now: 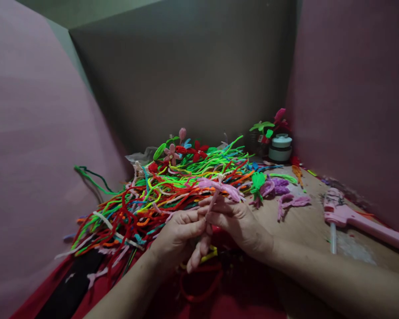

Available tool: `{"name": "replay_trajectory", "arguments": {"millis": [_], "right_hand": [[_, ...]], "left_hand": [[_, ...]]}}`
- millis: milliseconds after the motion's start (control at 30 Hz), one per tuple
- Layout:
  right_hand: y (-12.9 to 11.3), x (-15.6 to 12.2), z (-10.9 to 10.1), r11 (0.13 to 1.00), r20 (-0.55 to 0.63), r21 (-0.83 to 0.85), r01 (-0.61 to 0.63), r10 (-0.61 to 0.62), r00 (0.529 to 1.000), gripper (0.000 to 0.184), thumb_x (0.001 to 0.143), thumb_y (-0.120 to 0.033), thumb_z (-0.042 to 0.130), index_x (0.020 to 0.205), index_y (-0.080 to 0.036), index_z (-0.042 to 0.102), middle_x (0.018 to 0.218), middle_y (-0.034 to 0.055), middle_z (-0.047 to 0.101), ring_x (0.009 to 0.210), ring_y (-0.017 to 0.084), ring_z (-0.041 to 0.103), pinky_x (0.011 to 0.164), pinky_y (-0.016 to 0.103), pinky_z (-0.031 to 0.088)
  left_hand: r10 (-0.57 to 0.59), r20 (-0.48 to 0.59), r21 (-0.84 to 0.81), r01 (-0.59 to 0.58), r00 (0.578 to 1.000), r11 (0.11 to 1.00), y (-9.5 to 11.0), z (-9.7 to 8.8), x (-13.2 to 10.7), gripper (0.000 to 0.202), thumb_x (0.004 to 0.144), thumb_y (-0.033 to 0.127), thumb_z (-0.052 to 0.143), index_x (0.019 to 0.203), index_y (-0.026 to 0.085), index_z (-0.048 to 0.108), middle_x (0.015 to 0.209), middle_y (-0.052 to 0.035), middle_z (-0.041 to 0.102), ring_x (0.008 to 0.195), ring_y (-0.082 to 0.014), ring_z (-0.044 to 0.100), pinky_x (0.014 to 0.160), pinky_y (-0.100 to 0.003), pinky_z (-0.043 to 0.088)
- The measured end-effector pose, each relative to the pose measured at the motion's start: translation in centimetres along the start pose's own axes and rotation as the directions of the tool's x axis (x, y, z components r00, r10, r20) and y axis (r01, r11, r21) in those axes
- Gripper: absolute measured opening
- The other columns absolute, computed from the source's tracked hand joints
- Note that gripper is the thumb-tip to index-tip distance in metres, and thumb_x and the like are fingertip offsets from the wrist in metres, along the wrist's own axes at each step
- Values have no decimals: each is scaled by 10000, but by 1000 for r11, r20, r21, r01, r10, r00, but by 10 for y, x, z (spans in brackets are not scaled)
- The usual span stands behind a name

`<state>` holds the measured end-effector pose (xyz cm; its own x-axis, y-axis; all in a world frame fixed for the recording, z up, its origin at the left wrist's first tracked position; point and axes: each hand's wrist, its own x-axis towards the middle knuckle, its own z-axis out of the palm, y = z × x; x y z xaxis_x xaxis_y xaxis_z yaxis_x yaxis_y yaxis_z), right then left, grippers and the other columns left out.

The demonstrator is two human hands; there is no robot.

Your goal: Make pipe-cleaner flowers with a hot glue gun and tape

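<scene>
Gripping a pink flower (223, 188) by its stem: left hand (181, 235) is pinching low, right hand (237, 221) is pinching just above, nearer the bloom. Stem is pointing up and away from both, over the pipe cleaner pile (146, 199).

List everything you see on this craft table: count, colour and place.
pipe cleaners: many, mixed colours, loose pile at table centre and left
finished flowers: several, red and pink, behind the pile
leaf piece: one, green, right of the pile
twisted pieces: few, purple, beside the leaf piece
glue gun: one, pink, table's right side
round container: one, pale, back right corner
cloth: one, red, nearest edge
pink flower: one, pink, pinched by both hands
left hand: one, on the flower's stem
right hand: one, on the flower's stem
</scene>
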<state>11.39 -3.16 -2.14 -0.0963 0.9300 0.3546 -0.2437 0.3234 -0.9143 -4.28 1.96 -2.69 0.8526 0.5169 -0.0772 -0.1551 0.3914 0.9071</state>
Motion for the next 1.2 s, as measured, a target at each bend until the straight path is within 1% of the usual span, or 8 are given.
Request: {"name": "replay_trajectory", "arguments": {"millis": [200,333,467,533,667,767,967,1200], "right_hand": [[-2,2,4,988,32,154,-33,28,999,164,796,-371,581,785,-215,630,540,-43,572,509,132,560,590,302,484],[-23,9,-6,996,-162,73,45,-32,986,98,743,-305,648,729,-209,666,646,-26,600,646,122,552,641,265,459],[-48,3,-35,994,-340,-21,106,-107,934,92,727,-306,659,746,-228,703,772,-10,647,715,127,554,669,274,450],[-57,-3,-54,990,-415,-39,135,-139,899,121,728,-320,650,791,-237,711,877,13,669,760,146,574,663,287,456],[-66,-10,-91,971,-540,-154,181,-236,808,139,752,-312,618,819,-234,712,948,37,658,773,156,583,616,285,447],[-67,-9,-110,924,-552,-274,266,-378,743,134,753,-298,623,833,-239,712,919,25,651,771,154,577,613,284,443],[-72,-10,-120,861,-485,-418,290,-482,730,102,763,-287,617,724,-249,702,846,6,652,756,155,567,646,299,449],[-72,-9,-126,900,-543,-310,305,-431,721,105,725,-288,647,781,-225,710,824,5,656,741,141,569,623,277,452]], "left_hand": [[103,-128,284,-63,986,957,4,3,6,302,827,378,534,758,91,598,574,-57,646,421,-110,582,441,-191,445],[217,-323,397,-77,921,915,6,0,9,310,796,417,559,813,109,588,650,-52,652,499,-121,592,496,-215,445],[300,-432,520,-37,851,853,13,8,17,242,733,354,631,839,142,580,660,-19,631,516,-120,562,483,-210,411],[395,-343,737,-17,852,676,19,22,29,177,753,309,605,823,147,620,640,-10,610,548,-116,544,522,-212,400],[483,44,990,-103,875,97,31,61,76,157,810,248,510,789,176,648,748,-32,635,706,-141,561,663,-241,413],[417,-42,979,120,908,-164,30,82,121,176,817,266,493,864,201,649,925,-57,649,851,-169,585,744,-259,423],[337,-193,940,272,922,-204,13,87,175,213,691,316,631,844,171,661,936,-135,664,899,-271,617,735,-328,454],[400,-247,955,291,882,-52,9,75,175,103,654,143,566,713,154,650,755,-111,661,790,-247,617,665,-307,422]]}}
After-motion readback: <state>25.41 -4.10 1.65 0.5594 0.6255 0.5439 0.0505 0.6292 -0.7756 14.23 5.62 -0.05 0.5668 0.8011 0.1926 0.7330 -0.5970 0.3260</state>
